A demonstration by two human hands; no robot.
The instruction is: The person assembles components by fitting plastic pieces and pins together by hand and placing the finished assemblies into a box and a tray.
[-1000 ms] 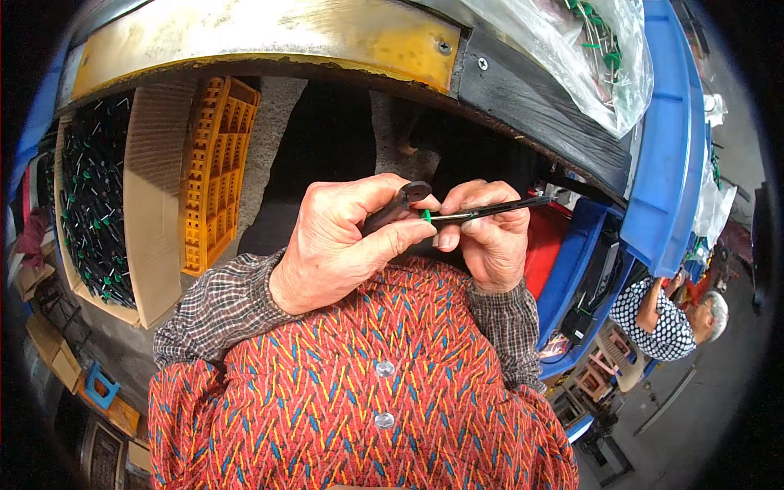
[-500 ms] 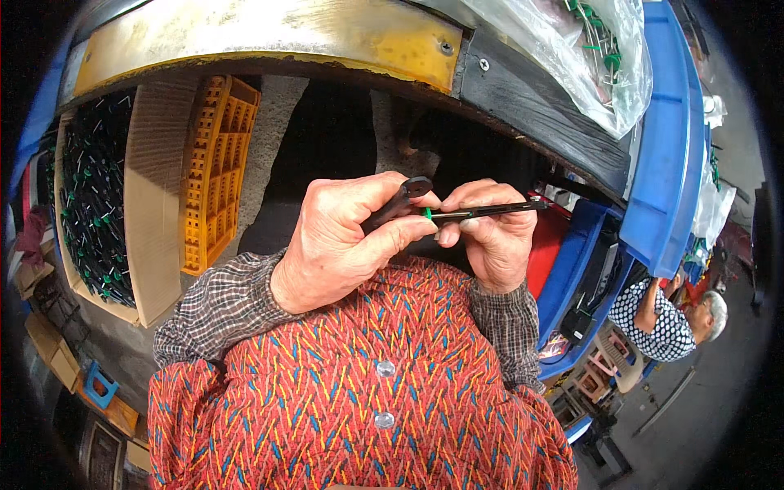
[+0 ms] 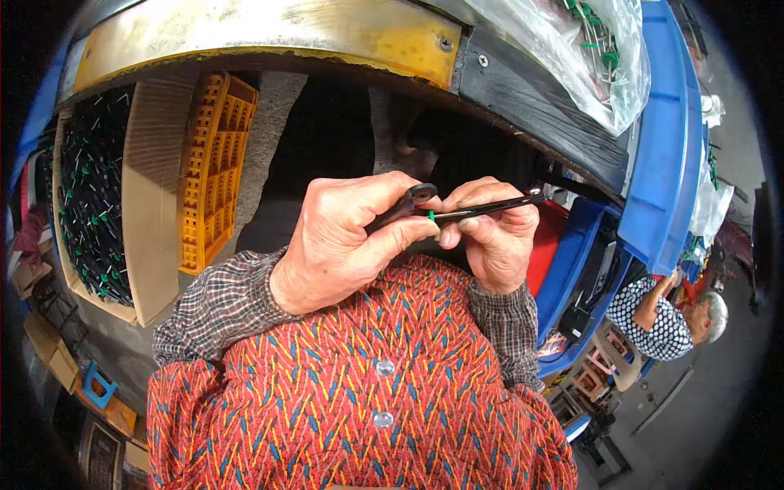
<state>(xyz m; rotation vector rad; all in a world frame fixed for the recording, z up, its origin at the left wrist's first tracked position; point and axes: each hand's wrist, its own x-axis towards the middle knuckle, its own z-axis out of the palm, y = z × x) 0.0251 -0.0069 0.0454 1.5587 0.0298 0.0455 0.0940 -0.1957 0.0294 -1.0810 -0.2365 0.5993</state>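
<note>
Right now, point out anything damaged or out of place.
The yellow bench edge looks worn: pale patches break its colour, partly glare perhaps, and its lower border is ragged. The green-ringed black piece between left hand and right hand shows no visible damage.

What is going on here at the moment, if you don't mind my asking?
A person holds a slim black piece with a green collar in both hands, above their lap. The left hand grips its black handle end, while the right hand pinches the shaft. To the left stand a cardboard box of black and green pieces and an orange crate.
</note>
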